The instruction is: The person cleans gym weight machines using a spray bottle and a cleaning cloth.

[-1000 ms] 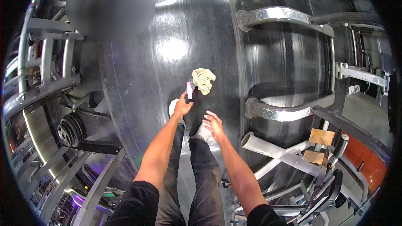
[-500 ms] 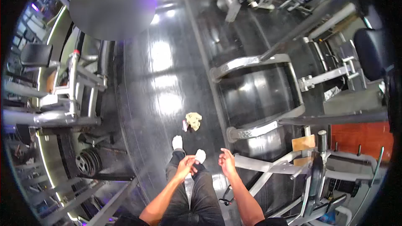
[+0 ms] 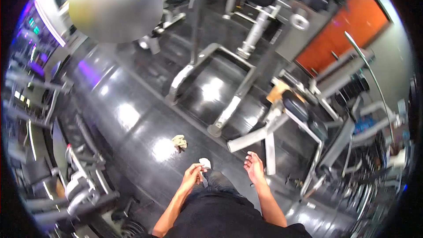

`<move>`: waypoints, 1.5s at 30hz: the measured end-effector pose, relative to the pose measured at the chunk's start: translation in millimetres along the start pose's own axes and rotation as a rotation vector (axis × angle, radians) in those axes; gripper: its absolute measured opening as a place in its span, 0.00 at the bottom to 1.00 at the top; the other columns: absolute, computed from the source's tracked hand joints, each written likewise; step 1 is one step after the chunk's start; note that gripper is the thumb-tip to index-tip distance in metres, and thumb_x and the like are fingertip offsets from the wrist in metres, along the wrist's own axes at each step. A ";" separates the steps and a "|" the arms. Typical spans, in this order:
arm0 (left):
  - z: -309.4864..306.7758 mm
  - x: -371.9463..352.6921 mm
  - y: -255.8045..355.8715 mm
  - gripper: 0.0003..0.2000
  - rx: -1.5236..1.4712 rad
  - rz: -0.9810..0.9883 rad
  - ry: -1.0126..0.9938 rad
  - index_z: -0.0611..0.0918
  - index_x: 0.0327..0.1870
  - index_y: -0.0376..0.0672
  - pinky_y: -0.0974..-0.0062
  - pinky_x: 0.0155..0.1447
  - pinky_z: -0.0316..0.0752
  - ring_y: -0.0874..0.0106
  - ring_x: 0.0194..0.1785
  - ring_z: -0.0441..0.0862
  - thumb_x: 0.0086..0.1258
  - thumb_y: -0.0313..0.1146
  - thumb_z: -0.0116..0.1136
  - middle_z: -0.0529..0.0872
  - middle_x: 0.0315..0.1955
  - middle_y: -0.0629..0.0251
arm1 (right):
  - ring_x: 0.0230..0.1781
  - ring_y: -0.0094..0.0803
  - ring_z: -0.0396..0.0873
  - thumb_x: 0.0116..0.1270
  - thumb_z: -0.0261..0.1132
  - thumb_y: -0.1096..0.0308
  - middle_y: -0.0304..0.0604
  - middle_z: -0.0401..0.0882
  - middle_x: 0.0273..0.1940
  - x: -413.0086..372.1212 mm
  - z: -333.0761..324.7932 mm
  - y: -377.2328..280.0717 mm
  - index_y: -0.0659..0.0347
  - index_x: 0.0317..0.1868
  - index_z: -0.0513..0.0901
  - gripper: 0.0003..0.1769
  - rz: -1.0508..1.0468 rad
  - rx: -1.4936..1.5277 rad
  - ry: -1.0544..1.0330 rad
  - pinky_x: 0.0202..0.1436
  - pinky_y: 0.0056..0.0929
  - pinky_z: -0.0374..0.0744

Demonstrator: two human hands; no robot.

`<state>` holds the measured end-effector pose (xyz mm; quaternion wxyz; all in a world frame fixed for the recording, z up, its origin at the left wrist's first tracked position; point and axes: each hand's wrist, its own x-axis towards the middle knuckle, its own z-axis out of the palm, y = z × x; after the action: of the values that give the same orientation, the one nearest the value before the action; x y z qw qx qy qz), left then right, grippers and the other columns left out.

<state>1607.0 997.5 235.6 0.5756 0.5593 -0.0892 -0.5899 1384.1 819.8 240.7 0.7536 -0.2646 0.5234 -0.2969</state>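
Away from cloth [image 3: 179, 141] now, left hand [image 3: 192, 176]

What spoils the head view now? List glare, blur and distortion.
Head view: white glare on the dark floor, including beside the pale crumpled item; fisheye curvature with blackened corners; a blurred oval masking the upper left; soft, smeared machines toward the left edge.

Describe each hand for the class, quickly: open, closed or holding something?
Left hand: fingers curled in front of the white shoe; whether they pinch something small cannot be told.
Right hand: open, fingers slightly bent, nothing visible in it.
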 end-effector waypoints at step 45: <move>391.2 4.0 -250.4 0.14 0.244 -0.464 -0.358 0.74 0.55 0.45 0.78 0.36 0.70 0.77 0.32 0.76 0.72 0.37 0.49 0.81 0.39 0.68 | 0.33 0.24 0.71 0.77 0.42 0.50 0.34 0.72 0.35 -180.8 -463.9 -17.5 0.60 0.50 0.75 0.23 -0.166 0.358 0.297 0.38 0.25 0.71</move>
<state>1164.8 864.2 186.1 0.3293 0.5170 -0.1291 -0.7795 892.4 898.0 222.6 0.6763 -0.1225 0.5440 -0.4813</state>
